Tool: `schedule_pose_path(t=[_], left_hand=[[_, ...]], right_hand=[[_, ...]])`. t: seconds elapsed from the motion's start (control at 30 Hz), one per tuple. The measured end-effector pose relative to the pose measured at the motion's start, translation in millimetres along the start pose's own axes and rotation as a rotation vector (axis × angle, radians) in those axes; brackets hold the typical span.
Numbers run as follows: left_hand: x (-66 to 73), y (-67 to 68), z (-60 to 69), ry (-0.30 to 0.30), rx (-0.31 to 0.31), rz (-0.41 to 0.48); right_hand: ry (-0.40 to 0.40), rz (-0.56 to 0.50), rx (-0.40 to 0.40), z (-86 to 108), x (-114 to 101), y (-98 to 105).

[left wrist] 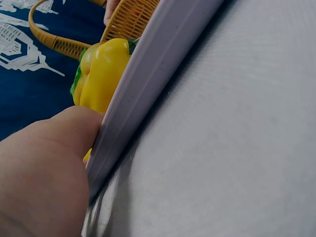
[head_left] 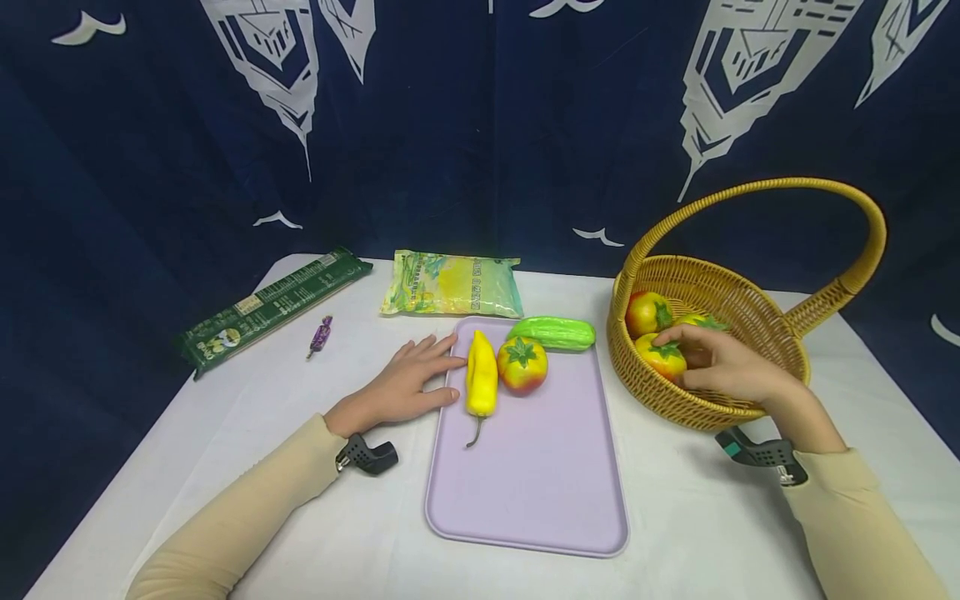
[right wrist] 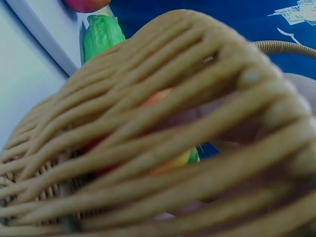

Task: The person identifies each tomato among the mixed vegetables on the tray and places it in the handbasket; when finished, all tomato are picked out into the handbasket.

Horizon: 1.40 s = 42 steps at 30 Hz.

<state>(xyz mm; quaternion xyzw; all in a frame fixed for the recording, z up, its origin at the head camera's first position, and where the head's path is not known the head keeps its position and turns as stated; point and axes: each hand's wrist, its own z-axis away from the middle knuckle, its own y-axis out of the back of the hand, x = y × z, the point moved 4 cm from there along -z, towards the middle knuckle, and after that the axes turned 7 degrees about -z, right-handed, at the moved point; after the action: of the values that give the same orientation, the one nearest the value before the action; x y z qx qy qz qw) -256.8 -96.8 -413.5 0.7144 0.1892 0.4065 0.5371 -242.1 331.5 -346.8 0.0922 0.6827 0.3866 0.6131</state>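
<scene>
Red-and-yellow fruit (head_left: 660,360), pinched by right hand (head_left: 726,363), inside wicker basket (head_left: 654,395), right; left hand (head_left: 408,383) spread, uncurled, at lilac tray (head_left: 536,483). White tablecloth (head_left: 337,542); navy printed curtain (head_left: 480,158), far. Right wrist view: blurred weave largely hides the grip.

White table (head_left: 345,533), lilac tray (head_left: 528,479), wicker basket (head_left: 738,304), green packet (head_left: 273,310), yellow packet (head_left: 453,284), candy (head_left: 320,336)

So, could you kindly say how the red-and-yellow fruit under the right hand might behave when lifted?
The fruit may slip a little, since its skin looks glossy. It would probably keep its shape, as its visible side shows no dents. Being rounded, it could roll if released on the flat tray.
</scene>
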Motion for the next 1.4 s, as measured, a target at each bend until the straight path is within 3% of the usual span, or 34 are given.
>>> schedule_pose_path(t=[0.63, 0.93, 1.4], left_hand=[[-0.5, -0.3, -0.1, 0.001, 0.000, -0.007], [-0.3, 0.1, 0.2, -0.001, 0.008, -0.005], [-1.7, -1.2, -0.7, 0.003, -0.001, -0.008]], right_hand=[[0.082, 0.000, 0.024, -3.6, -1.9, -3.0], [-0.017, 0.141, 0.077, -4.6, -4.7, -2.4], [-0.011, 0.105, 0.083, -6.3, -4.2, -3.7]])
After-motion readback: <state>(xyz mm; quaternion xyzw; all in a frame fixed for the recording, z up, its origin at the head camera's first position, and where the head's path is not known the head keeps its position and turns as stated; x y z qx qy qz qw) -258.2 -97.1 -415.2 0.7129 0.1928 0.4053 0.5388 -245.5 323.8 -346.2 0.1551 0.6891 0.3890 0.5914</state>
